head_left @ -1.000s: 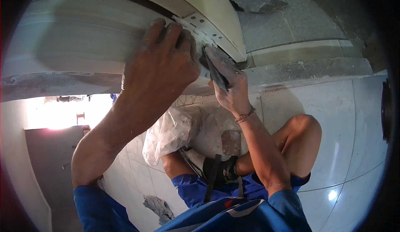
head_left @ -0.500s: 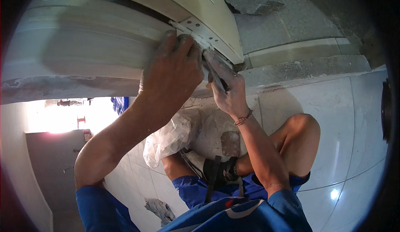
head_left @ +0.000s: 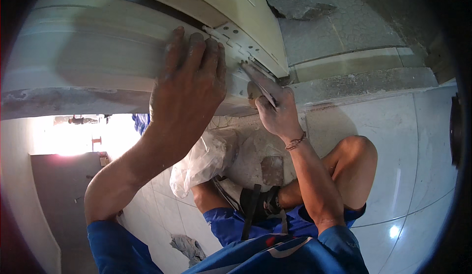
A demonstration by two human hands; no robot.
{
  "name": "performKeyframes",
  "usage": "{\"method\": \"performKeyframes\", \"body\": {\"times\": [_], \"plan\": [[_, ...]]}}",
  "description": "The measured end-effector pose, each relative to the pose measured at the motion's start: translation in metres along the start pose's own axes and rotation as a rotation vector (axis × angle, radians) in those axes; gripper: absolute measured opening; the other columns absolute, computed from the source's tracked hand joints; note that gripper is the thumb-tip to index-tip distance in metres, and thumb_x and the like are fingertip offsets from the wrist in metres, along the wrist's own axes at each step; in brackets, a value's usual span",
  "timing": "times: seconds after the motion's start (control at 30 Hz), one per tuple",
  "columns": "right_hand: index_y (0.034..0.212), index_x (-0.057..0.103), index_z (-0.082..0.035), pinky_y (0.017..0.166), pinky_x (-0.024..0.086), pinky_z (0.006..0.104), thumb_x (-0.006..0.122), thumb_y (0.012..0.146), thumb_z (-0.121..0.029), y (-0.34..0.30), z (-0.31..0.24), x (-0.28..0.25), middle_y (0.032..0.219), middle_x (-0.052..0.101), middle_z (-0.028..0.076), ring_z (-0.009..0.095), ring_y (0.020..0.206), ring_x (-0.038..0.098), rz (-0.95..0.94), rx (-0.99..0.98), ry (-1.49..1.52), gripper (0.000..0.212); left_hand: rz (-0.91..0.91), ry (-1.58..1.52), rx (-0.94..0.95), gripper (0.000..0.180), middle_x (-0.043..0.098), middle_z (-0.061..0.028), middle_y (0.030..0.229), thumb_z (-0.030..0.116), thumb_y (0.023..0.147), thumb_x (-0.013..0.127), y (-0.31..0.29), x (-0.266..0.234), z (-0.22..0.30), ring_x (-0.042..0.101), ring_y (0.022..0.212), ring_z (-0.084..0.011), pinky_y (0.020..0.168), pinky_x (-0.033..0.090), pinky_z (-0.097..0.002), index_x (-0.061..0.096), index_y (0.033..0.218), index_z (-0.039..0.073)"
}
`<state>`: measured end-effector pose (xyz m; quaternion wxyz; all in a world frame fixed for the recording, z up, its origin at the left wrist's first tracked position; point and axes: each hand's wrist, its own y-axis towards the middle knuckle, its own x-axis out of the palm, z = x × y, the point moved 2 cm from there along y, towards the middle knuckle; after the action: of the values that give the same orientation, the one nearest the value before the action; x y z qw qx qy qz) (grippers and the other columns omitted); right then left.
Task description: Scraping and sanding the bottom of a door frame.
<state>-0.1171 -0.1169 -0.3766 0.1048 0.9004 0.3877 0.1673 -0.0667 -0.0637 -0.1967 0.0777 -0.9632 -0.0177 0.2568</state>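
My left hand point(head_left: 189, 79) rests on the pale door frame point(head_left: 113, 52), fingers stretched out and slightly apart, holding nothing. Just beyond its fingertips is a metal hinge point(head_left: 240, 44) with screws, joining the frame to the cream door point(head_left: 263, 28). My right hand point(head_left: 278, 110) is closed around a thin, flat, light-edged tool point(head_left: 265, 95), its index finger stretched along it toward the lower end of the hinge. The fingers cover most of the tool, so its exact kind cannot be told. Grey-white dust coats the fingers of both hands.
Below the frame sit a clear plastic bag point(head_left: 204, 161) and a small brownish square piece point(head_left: 272, 170) on the tiled floor, close to my legs. A grey rag point(head_left: 189, 249) lies at the lower left. A grey sill point(head_left: 368, 84) runs right from the door's end.
My left hand has shifted left and down from the hinge and flattened out, uncovering more of it. My right hand has moved slightly right and down, still gripping the flat tool.
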Motion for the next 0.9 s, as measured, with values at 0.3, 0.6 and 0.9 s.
{"method": "performKeyframes", "body": {"times": [0.3, 0.6, 0.9], "plan": [[0.122, 0.057, -0.011, 0.077, 0.051, 0.0389, 0.056, 0.074, 0.004, 0.011, -0.006, 0.0, 0.104, 0.063, 0.02, 0.037, 0.092, 0.062, 0.056, -0.173, -0.087, 0.05, -0.037, -0.053, 0.035, 0.04, 0.057, -0.011, 0.108, 0.011, 0.074, 0.057, 0.003, 0.007, -0.006, 0.05, 0.106, -0.0254, 0.102, 0.036, -0.042, 0.059, 0.112, -0.001], [0.117, 0.059, -0.005, 0.071, 0.05, 0.0345, 0.057, 0.074, -0.001, 0.008, 0.006, 0.002, 0.085, 0.064, 0.021, 0.034, 0.073, 0.061, 0.007, 0.052, 0.028, 0.043, -0.061, -0.065, 0.041, 0.041, 0.058, -0.0097, 0.106, 0.01, 0.071, 0.058, 0.003, 0.006, -0.007, 0.049, 0.107, -0.0245, 0.102, 0.036, -0.0402, 0.06, 0.111, -0.001], [0.115, 0.061, -0.006, 0.072, 0.049, 0.035, 0.057, 0.074, -0.003, 0.019, -0.005, -0.003, 0.079, 0.063, 0.021, 0.033, 0.069, 0.058, -0.012, 0.068, 0.019, 0.041, -0.109, -0.07, 0.044, 0.042, 0.057, -0.0095, 0.109, 0.009, 0.07, 0.06, 0.005, 0.006, -0.007, 0.048, 0.109, -0.0244, 0.102, 0.035, -0.04, 0.06, 0.111, 0.0]]}}
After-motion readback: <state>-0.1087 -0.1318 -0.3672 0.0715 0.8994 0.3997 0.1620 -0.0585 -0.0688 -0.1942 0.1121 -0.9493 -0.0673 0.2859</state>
